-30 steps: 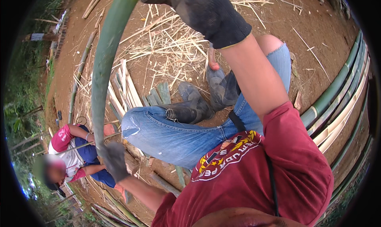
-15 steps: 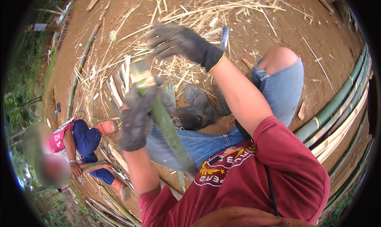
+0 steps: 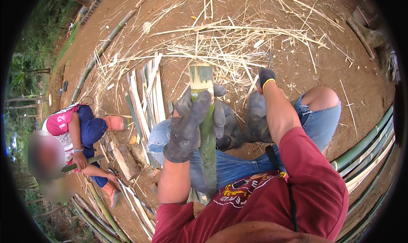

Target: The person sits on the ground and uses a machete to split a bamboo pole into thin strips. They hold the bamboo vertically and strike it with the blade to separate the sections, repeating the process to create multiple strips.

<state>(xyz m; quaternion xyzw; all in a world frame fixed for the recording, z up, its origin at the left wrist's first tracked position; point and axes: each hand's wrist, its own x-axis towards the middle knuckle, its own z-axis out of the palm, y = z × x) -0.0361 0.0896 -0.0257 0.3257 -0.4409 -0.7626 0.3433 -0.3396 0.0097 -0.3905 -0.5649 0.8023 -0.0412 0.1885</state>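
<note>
My left hand (image 3: 190, 123), in a dark grey glove, is closed around a green split-bamboo strip (image 3: 208, 153) near its upper end. The strip stands lengthwise in front of me, its lower end near my shirt. Below its top edge the green skin is shaved away to pale wood. My right hand (image 3: 267, 76), gloved in black with a yellow cuff edge, is farther out beside my right boot (image 3: 257, 115). It looks closed, its fingers mostly hidden, and a thin dark blade (image 3: 270, 54), seen nearly edge-on, rises from it.
Pale bamboo shavings (image 3: 238, 41) litter the brown dirt ahead. Split strips (image 3: 146, 94) lie left of my knee, near a wood block (image 3: 126, 160). Green bamboo poles (image 3: 365, 147) run along the right. At left a seated person (image 3: 80, 132) holds a bamboo piece and a knife.
My right hand has gone from spread fingers near the strip's top to a closed grip farther right, by the blade. My left hand has shifted right with the strip, which now stands straighter.
</note>
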